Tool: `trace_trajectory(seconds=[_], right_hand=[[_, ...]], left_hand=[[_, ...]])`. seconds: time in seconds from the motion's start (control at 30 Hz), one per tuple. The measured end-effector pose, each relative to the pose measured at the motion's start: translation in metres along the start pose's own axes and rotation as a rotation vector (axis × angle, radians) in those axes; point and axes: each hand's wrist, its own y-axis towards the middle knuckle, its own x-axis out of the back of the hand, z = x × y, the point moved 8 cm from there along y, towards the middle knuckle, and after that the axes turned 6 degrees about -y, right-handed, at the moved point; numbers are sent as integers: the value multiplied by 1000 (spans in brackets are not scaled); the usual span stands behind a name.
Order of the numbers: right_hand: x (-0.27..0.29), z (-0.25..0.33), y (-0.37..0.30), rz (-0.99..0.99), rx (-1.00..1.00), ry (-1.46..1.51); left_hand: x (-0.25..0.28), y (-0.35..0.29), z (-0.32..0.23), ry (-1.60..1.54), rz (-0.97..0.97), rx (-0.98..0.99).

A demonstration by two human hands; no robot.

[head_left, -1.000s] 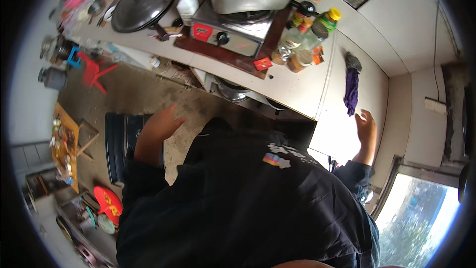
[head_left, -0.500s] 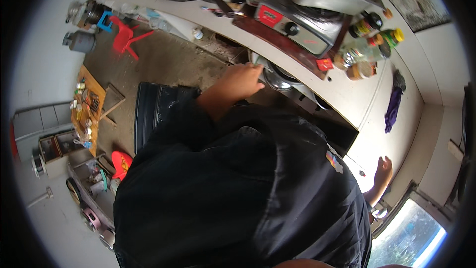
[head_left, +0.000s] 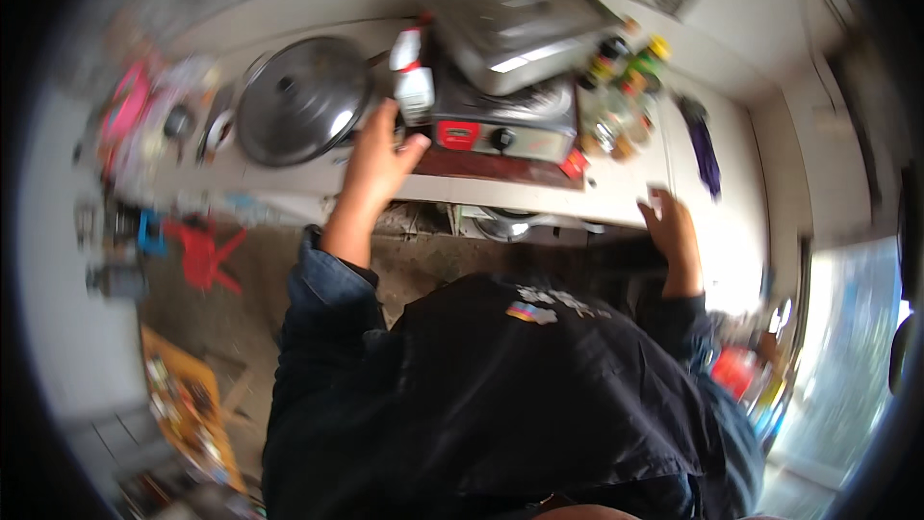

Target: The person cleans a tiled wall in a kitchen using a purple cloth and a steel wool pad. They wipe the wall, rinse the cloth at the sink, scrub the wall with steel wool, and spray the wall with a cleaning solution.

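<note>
My left hand [head_left: 377, 162] reaches over the counter's front edge with thumb and fingers apart, holding nothing. It is nearest to a white plastic bottle [head_left: 414, 91] with a red band and to a dark round pan lid [head_left: 294, 106] on its left. Right of the bottle stands a gas stove [head_left: 529, 142] with a red panel and a black knob. A large rectangular metal lidded pan [head_left: 515, 14] rests on top of it. My right hand [head_left: 674, 231] hovers by the front edge at the right, fingers loosely curled and apart, with nothing in it.
Several seasoning bottles [head_left: 616, 111] stand right of the stove, and a purple cloth-like item [head_left: 703, 149] lies beyond. Below the counter are metal pots [head_left: 502, 223]. A red stool [head_left: 204, 252] and a wooden table [head_left: 197, 404] stand at the left.
My view has swung round to face the counter squarely. My left hand has risen from below the counter's edge to beside the bottle. The right hand now shows nearer the stove.
</note>
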Motion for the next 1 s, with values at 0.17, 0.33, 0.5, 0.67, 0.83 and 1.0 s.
trace_trajectory(seconds=[0.17, 0.33, 0.5, 0.67, 0.83, 1.0], right_hand=[[28, -46, -60, -186, -297, 143], [48, -124, -239, -287, -787, -52], [31, -161, -379, -205, -1125, 49], [18, -170, -434, -151, -1205, 31], [42, -174, -427, -142, -1183, 25], [40, -228, -458, -350, -1064, 252]], left_hand=[[-14, 102, 28, 260, -39, -104], [-57, 177, 108, 350, -34, -8], [-87, 218, 204, 144, 124, 205], [-67, 220, 183, 467, 60, 180], [-15, 155, 75, 396, -71, 35], [43, 31, -106, 325, -321, -212]])
